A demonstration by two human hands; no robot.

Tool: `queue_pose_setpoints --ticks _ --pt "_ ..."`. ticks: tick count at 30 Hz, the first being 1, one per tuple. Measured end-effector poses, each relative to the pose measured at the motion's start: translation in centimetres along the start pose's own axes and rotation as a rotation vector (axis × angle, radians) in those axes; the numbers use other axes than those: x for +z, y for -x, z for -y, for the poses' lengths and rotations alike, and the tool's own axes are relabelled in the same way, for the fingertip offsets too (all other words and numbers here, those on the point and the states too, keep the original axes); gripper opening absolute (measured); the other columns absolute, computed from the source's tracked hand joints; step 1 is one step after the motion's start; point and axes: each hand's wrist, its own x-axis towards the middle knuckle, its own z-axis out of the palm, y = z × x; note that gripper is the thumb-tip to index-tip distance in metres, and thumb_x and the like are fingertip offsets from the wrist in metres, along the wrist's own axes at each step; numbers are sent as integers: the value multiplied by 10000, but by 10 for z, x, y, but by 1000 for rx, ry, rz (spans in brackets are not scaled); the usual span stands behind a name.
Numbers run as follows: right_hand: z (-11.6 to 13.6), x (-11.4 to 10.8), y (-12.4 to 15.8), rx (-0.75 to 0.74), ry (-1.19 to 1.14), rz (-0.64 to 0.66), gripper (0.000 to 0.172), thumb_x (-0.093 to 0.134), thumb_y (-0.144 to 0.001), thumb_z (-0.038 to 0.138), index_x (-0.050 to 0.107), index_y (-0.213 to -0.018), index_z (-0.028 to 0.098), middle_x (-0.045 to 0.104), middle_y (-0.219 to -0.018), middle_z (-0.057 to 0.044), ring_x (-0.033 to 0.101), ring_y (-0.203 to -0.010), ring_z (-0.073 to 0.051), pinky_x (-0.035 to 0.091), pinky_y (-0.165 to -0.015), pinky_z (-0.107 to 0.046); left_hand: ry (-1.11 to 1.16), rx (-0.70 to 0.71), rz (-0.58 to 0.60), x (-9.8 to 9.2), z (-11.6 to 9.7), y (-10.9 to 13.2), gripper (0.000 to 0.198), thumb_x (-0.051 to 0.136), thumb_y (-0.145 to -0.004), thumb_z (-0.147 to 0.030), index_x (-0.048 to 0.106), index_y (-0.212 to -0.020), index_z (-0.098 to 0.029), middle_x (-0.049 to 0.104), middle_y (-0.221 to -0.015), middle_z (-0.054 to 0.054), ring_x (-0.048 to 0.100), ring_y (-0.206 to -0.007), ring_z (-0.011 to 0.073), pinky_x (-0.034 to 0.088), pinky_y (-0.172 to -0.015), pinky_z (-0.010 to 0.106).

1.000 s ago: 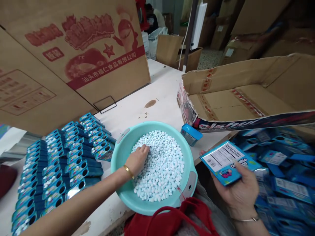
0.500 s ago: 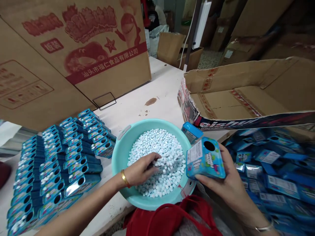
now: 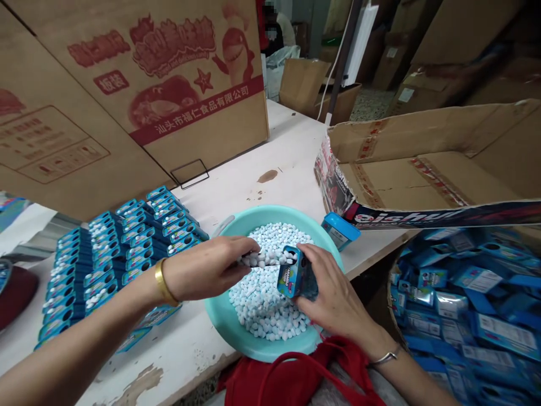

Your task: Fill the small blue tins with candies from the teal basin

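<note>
My left hand (image 3: 211,268) is closed on a small scoop (image 3: 273,261), mostly hidden under white candies. The scoop's far end meets the round opening of a blue candy box (image 3: 291,276), where candies are crowding in. My right hand (image 3: 333,287) grips this box, tilted toward the scoop. Both hands are above a turquoise basin (image 3: 217,316) holding many small white candies (image 3: 266,310). Another blue box (image 3: 340,231) stands just beyond the basin's right rim.
Rows of open blue boxes (image 3: 101,254), some with candies at their openings, stand on the left of the white table (image 3: 236,194). Behind them rises a large printed carton (image 3: 190,113). An open shallow carton (image 3: 422,175) and a container of blue boxes (image 3: 465,316) are on the right.
My left hand has lifted the candies out of the basin, up to the box opening. My right hand has brought the box left over the basin and turned it toward the scoop.
</note>
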Motion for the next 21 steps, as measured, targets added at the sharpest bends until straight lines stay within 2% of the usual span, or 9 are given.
queue_pose_setpoints --ticks 5,9,11,13,16,19,21 --pt "0 3 0 -15 -1 47 821 617 -690 148 278 -1435 206 467 -1395 -137 421 -1304 -317 402 -1089 -538 -335 -101 118 -12 -31 -18 308 485 -847 -101 547 -1146 -143 646 -980 87 629 -810 204 468 -669 291" --pt "-3 5 1 -2 -23 48 808 666 -732 219 274 -1438 202 478 -1386 -146 432 -1300 -308 430 -1070 -520 -503 -77 152 -20 -56 -17 314 448 -830 -31 562 -1100 -145 629 -926 74 601 -670 169 442 -579 269" --pt "-5 4 1 38 -35 44 805 688 -752 271 275 -1440 209 476 -1391 -147 435 -1302 -306 431 -1070 -521 -506 -66 121 -23 -52 -13 277 423 -846 -25 583 -1036 -149 622 -887 60 585 -648 145 440 -580 252" --pt "-6 2 0 103 -50 17 805 701 -763 315 280 -1441 214 469 -1401 -147 436 -1308 -304 423 -1079 -522 -474 -75 33 -19 -34 -10 236 406 -888 -69 580 -1024 -151 617 -892 57 582 -658 127 445 -594 236" --pt "-7 -2 -2 182 -90 -43 825 718 -767 399 289 -1445 208 461 -1408 -150 434 -1320 -298 409 -1096 -511 -439 -145 -92 9 10 -20 225 381 -942 -148 545 -1097 -149 612 -967 73 605 -733 141 470 -627 242" --pt "-8 -7 -3 214 -140 -87 838 730 -756 453 324 -1442 191 435 -1428 -160 406 -1349 -300 372 -1125 -500 -479 -186 -39 61 46 -39 251 369 -922 -81 535 -1096 -153 608 -996 81 619 -837 187 504 -691 288" --pt "-8 -10 -3 270 -238 -97 871 740 -747 456 313 -1459 192 433 -1437 -162 405 -1355 -305 373 -1122 -496 -468 -147 -14 97 54 -49 269 363 -910 -54 523 -1102 -153 601 -1046 97 610 -903 204 521 -734 310"
